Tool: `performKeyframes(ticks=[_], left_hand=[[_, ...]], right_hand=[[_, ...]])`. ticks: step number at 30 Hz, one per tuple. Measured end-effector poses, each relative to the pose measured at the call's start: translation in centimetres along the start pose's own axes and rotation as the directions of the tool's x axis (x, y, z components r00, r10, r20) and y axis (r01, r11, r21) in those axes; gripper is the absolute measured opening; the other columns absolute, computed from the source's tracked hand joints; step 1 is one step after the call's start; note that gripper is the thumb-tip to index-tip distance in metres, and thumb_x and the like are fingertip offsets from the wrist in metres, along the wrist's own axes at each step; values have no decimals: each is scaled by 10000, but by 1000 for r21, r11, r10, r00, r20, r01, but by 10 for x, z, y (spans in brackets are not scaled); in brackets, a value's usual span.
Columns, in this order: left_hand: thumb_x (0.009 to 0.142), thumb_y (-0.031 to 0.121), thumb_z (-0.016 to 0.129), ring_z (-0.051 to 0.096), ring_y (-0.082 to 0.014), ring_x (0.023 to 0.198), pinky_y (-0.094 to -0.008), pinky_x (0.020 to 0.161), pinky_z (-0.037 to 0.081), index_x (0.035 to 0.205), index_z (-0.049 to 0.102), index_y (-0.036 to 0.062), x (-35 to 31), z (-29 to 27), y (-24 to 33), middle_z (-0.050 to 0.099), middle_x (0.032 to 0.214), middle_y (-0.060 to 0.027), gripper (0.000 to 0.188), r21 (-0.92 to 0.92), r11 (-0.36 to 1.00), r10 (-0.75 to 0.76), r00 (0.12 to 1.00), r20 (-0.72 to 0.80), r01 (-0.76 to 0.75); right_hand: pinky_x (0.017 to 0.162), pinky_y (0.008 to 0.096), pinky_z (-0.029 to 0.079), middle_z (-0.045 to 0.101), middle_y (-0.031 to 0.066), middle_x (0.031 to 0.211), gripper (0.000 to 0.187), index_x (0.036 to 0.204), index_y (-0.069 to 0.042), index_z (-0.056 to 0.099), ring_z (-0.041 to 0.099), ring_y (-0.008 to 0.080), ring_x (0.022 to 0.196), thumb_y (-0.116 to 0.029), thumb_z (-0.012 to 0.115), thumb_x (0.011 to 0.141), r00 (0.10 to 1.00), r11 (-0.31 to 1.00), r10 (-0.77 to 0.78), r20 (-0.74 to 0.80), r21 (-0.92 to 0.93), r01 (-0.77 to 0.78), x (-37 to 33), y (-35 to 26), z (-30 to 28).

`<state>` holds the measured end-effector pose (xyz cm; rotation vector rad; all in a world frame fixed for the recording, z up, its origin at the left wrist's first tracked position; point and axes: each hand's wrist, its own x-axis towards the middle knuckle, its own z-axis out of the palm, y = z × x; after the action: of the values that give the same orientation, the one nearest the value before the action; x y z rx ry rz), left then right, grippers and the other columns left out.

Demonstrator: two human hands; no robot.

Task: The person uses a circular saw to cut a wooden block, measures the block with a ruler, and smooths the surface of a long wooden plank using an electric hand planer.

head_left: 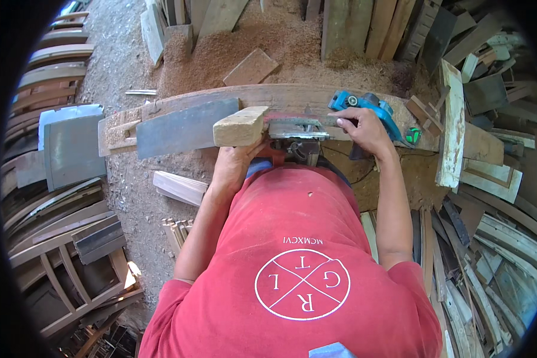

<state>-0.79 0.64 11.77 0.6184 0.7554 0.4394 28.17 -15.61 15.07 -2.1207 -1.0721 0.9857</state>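
My left hand (234, 162) is closed on the near side of a short, thick wooden block (240, 126), whose bulk hides most of the fingers. To its right, a power tool with a flat metal base plate (298, 129) faces up at the bench's near edge; its body is partly hidden by my shirt. Across this plate runs a thin strip (325, 120), reddish toward its left. My right hand (367, 132) pinches the strip's right end between thumb and finger. A teal power tool (380, 113) lies just beyond that hand.
The long curved plank bench (191, 98) carries a grey flat board (182, 128) on the left and a green tape measure (413, 135) on the right. Stacked curved wood (56, 73) lines the left side. Offcuts (489, 262) crowd the right. Sawdust (191, 71) covers the ground beyond.
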Motion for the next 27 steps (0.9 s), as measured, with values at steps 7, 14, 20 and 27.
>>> performKeyframes(ticks=[7, 14, 20, 27], left_hand=[[1033, 31, 595, 597, -244, 1244, -388, 1073, 512, 1411, 501, -7, 7, -10, -5, 581, 1362, -140, 392, -39, 999, 1, 1000, 23, 0], [1004, 8, 633, 598, -216, 1204, -359, 1045, 523, 1399, 508, -10, 8, -7, -4, 592, 1332, -120, 416, 327, 942, 78, 997, 15, -79], [991, 15, 654, 597, -201, 1191, -337, 1025, 515, 1375, 526, -15, 4, 2, 5, 595, 1309, -105, 405, 457, 886, 69, 997, 23, -72], [977, 135, 702, 636, -195, 1094, -352, 933, 536, 1325, 595, 8, 6, 8, 5, 642, 1224, -96, 385, 410, 908, 87, 996, 5, -82]], right_hand=[[861, 388, 556, 777, 158, 1034, 225, 1117, -97, 796, 735, 325, 958, -161, 709, 920, 993, 994, -95, -65, -65, 90, 1, 6, 0], [856, 398, 558, 772, 166, 1033, 225, 1110, -129, 803, 729, 340, 942, -195, 719, 913, 996, 992, -77, -50, -104, 72, 4, 12, -4], [859, 390, 559, 771, 175, 1034, 228, 1108, -127, 804, 729, 338, 938, -206, 719, 911, 995, 992, -87, -40, -89, 84, 8, 19, -2], [859, 387, 556, 774, 169, 1047, 238, 1111, -119, 803, 732, 331, 953, -223, 731, 910, 995, 994, -85, -44, -67, 82, 6, 17, 1]])
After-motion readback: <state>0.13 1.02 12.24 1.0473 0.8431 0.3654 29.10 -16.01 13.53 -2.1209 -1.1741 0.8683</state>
